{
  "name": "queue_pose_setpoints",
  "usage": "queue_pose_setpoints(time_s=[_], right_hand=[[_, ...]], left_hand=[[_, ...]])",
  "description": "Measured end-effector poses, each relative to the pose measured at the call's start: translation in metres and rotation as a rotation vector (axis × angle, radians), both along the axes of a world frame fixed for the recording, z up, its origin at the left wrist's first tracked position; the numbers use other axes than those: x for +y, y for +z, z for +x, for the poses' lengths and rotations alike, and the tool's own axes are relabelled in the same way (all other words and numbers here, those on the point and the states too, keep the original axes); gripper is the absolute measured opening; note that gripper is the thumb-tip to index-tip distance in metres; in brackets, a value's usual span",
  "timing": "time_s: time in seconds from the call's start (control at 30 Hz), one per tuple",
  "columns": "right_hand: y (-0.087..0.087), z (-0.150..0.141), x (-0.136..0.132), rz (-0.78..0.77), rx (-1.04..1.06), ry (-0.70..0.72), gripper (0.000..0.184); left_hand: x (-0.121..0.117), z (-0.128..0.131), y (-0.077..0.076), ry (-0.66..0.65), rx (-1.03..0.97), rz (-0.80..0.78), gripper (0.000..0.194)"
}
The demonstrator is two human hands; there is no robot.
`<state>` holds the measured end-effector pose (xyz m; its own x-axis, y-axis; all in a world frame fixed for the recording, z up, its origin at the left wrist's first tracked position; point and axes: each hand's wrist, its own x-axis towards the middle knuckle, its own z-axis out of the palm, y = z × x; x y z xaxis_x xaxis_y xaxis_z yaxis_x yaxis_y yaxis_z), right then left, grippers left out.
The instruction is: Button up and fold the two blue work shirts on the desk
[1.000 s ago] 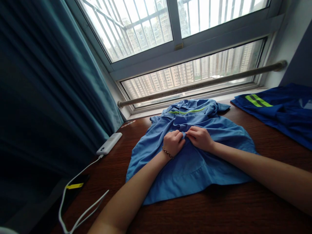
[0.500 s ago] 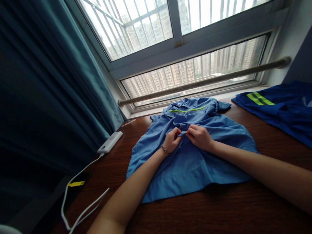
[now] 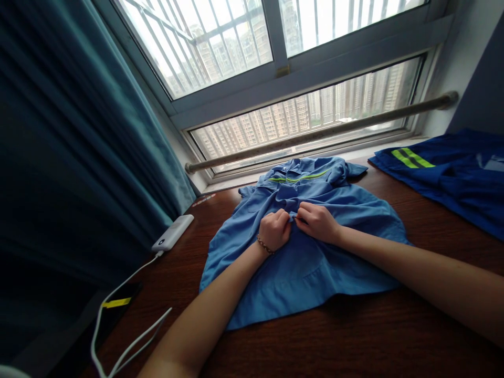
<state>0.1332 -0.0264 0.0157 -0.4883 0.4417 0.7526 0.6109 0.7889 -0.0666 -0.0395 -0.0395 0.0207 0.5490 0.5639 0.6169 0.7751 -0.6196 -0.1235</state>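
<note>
A light blue work shirt (image 3: 283, 283) with a yellow-green stripe across its chest lies spread on the dark wooden table, collar toward the window. At the middle of its front, my left hand (image 3: 274, 230) pinches the cloth, fingers curled inward. Close beside it, my right hand (image 3: 317, 221) grips the front edge between thumb and fingers. A small raised bit of fabric shows between the two hands. Whether a button is held there is hidden by my fingers. A beaded bracelet (image 3: 264, 244) circles my left wrist.
A darker blue garment (image 3: 444, 173) with reflective stripes lies at the right. On the left are a white power bank (image 3: 173, 232) with a white cable (image 3: 132, 275) and a dark flat object with a yellow tag (image 3: 117, 303). Curtain (image 3: 129, 131), window and rail (image 3: 323, 132) bound the table (image 3: 323, 344).
My left hand has turned and its fingers have curled more tightly against the shirt. The right hand keeps its pinch. The whole view has shifted slightly.
</note>
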Motion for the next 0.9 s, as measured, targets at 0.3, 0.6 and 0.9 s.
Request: queue_pose_setpoints(time_s=[0.3,0.6,0.9], right_hand=[[0.004,0.002,-0.005,0.122,-0.11,-0.005,0.026],[0.004,0.002,-0.004,0.034,-0.104,-0.058,0.017],[-0.001,0.01,0.019,-0.29,0.284,-0.241,0.017]], left_hand=[[-0.001,0.001,-0.001,-0.057,-0.125,-0.056,0.009],[-0.004,0.003,0.002,-0.038,-0.101,-0.129,0.016],[-0.005,0.005,0.001,0.012,0.193,0.071,0.019]])
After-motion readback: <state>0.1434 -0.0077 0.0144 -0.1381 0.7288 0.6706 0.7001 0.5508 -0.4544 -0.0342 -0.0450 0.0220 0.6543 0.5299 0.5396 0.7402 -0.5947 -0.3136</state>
